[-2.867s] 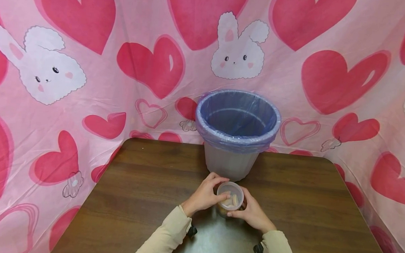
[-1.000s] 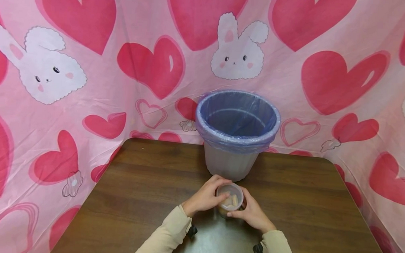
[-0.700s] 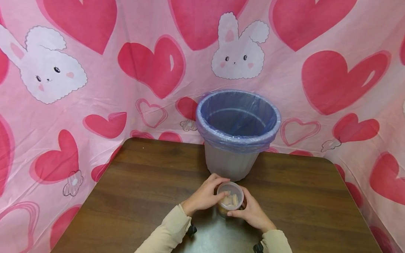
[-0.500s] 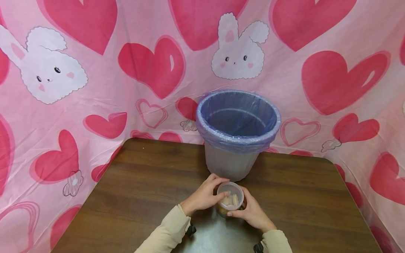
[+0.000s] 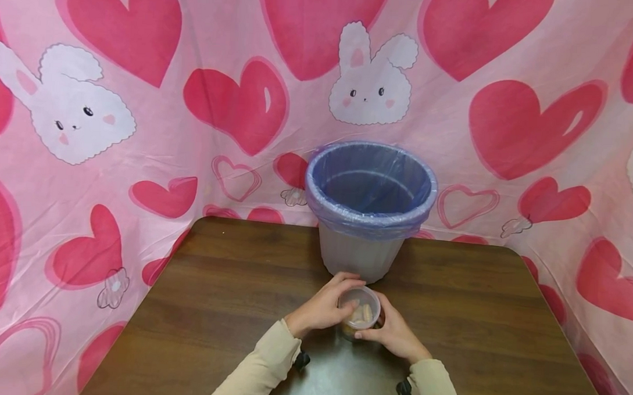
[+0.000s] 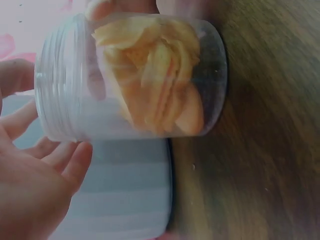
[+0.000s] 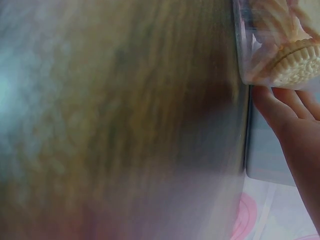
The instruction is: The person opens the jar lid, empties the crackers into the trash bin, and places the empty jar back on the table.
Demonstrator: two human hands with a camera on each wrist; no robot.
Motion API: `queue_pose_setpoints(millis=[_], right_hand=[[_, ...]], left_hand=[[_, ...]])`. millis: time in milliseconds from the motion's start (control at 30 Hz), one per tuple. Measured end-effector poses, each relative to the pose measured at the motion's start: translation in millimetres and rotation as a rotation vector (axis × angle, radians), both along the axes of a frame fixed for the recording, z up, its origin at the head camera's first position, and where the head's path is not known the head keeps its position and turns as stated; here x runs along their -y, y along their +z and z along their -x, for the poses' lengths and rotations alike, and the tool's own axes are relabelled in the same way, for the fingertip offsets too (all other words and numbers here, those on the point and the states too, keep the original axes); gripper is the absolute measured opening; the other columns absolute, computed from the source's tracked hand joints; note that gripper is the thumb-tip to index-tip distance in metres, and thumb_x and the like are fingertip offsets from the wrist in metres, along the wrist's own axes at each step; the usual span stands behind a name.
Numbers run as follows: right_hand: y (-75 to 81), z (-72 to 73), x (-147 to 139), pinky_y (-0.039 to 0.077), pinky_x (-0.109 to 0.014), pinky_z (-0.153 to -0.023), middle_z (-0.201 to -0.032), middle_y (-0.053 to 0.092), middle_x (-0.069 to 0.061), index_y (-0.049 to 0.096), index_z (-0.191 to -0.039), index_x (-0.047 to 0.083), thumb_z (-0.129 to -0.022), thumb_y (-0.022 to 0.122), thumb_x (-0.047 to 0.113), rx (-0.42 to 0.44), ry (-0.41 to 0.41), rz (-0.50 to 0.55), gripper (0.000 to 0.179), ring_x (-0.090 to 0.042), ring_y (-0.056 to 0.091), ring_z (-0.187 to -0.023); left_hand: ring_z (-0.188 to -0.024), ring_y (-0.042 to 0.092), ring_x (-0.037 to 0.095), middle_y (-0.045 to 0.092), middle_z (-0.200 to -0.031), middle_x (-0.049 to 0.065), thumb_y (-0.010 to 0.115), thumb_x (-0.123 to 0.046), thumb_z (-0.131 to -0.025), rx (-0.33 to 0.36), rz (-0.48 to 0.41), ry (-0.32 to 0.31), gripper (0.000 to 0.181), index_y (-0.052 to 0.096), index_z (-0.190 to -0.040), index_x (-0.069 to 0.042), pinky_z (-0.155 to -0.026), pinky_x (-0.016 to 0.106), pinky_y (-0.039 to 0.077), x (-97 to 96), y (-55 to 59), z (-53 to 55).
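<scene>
Left hand has edged slightly rightward along the far rim of the clear jar over the last half second, its fingers reaching a little farther round; right hand looks unchanged; the whole view has dipped a touch, so part of the shift may be the head camera's own. Judged meaning: a small adjustment at the jar's top, work there still in progress, contents still inside.

Grip: left hand curled about the rim, thumb lying over the top; right hand holds the body from the right; both narrowed to the jar's girth. Jar upright between them, just in front of the bin; base at or barely above the table, contact not certain; screw threads show in the left wrist view, but cannot tell whether a clear lid covers the mouth.

Contents: yellowish biscuits heaped low; one ridged round biscuit against the wall, right wrist view. Against the earlier frame: bin, blue liner and heart-print cloth stand as they were.
</scene>
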State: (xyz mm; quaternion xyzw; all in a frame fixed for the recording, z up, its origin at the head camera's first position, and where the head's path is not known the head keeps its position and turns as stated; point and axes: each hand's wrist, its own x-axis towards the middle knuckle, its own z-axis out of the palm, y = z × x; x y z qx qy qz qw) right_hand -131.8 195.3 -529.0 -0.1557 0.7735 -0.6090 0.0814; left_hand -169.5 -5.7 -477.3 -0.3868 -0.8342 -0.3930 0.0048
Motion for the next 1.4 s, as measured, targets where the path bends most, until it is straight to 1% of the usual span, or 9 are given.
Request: queue_pose_setpoints(millis=[133, 267, 367, 500, 667, 867, 1033, 1233, 1400], right_hand=[[2.1, -1.3, 0.7, 0.039, -0.017, -0.092, -0.132, 0.040, -0.004, 0.031, -0.133, 0.024, -0.063, 0.080, 0.016, 0.025, -0.012, -0.001, 0.086, -0.026, 0.041, -0.122], [3.2, -2.0, 0.8, 0.039, -0.018, -0.092, -0.132, 0.040, -0.003, 0.031, -0.133, 0.027, -0.064, 0.079, 0.014, 0.039, -0.012, 0.003, 0.085, -0.025, 0.041, -0.121], [3.3, -1.8, 0.8, 0.038, -0.017, -0.092, -0.132, 0.041, -0.002, 0.031, -0.132, 0.028, -0.064, 0.079, 0.013, 0.046, -0.015, 0.006, 0.084, -0.024, 0.042, -0.121], [3.1, -1.5, 0.7, 0.038, -0.016, -0.092, -0.132, 0.041, -0.003, 0.032, -0.132, 0.026, -0.064, 0.079, 0.013, 0.040, -0.014, 0.008, 0.083, -0.024, 0.042, -0.121], [3.0, -1.4, 0.1, 0.040, -0.018, -0.091, -0.132, 0.041, -0.004, 0.032, -0.132, 0.025, -0.064, 0.080, 0.015, 0.057, -0.014, 0.008, 0.084, -0.024, 0.043, -0.121], [2.8, -1.2, -0.6, 0.042, -0.019, -0.088, -0.133, 0.039, -0.009, 0.031, -0.134, 0.019, -0.064, 0.080, 0.016, 0.049, -0.001, 0.029, 0.085, -0.026, 0.043, -0.119], [3.1, -1.7, 0.3, 0.040, -0.017, -0.090, -0.134, 0.039, -0.007, 0.031, -0.134, 0.020, -0.062, 0.081, 0.019, 0.040, -0.006, 0.023, 0.088, -0.024, 0.042, -0.120], [4.5, -1.5, 1.1, 0.039, -0.017, -0.092, -0.134, 0.039, -0.002, 0.031, -0.133, 0.023, -0.062, 0.081, 0.020, 0.053, -0.010, 0.021, 0.087, -0.023, 0.040, -0.122], [0.8, -0.2, -0.3, 0.039, -0.017, -0.091, -0.134, 0.038, -0.007, 0.031, -0.134, 0.018, -0.065, 0.079, 0.019, 0.003, 0.015, 0.027, 0.084, -0.030, 0.039, -0.122]], left_hand=[[-0.120, 0.043, 0.017, 0.039, -0.134, 0.009, 0.060, -0.011, -0.077, 0.019, 0.009, -0.054, 0.052, 0.048, -0.127, -0.016, -0.096, 0.030, 0.039, -3.7, 2.8, -0.6], [-0.120, 0.042, 0.018, 0.038, -0.135, 0.011, 0.059, -0.012, -0.076, 0.048, 0.036, -0.072, 0.052, 0.048, -0.127, -0.015, -0.096, 0.031, 0.039, -6.1, 6.1, -2.1], [-0.121, 0.042, 0.018, 0.040, -0.135, 0.009, 0.060, -0.014, -0.076, 0.058, 0.063, -0.071, 0.051, 0.049, -0.126, -0.016, -0.097, 0.031, 0.038, -6.9, 8.1, -3.4], [-0.120, 0.041, 0.018, 0.042, -0.132, 0.008, 0.063, -0.017, -0.076, 0.033, 0.071, -0.077, 0.053, 0.049, -0.127, -0.015, -0.097, 0.031, 0.038, -6.7, 8.2, -4.3], [-0.118, 0.039, 0.013, 0.040, -0.130, 0.002, 0.070, -0.026, -0.072, 0.010, 0.071, -0.087, 0.064, 0.044, -0.130, -0.019, -0.094, 0.026, 0.039, -5.6, 5.8, -4.9], [-0.117, 0.035, 0.013, 0.037, -0.130, 0.000, 0.077, -0.029, -0.064, 0.040, 0.070, -0.092, 0.079, 0.040, -0.133, -0.024, -0.093, 0.026, 0.038, -3.3, 5.6, -6.4], [-0.118, 0.034, 0.013, 0.035, -0.130, 0.001, 0.082, -0.033, -0.059, 0.041, 0.073, -0.087, 0.087, 0.038, -0.134, -0.024, -0.094, 0.027, 0.037, -0.9, 5.8, -7.5], [-0.117, 0.034, 0.015, 0.034, -0.128, 0.003, 0.081, -0.035, -0.059, 0.023, 0.077, -0.074, 0.089, 0.036, -0.135, -0.024, -0.093, 0.028, 0.038, 2.3, 4.0, -8.6], [-0.114, 0.035, 0.013, 0.034, -0.124, 0.001, 0.081, -0.036, -0.059, 0.058, 0.073, -0.066, 0.090, 0.034, -0.136, -0.027, -0.092, 0.027, 0.038, 5.2, 4.5, -8.1]])
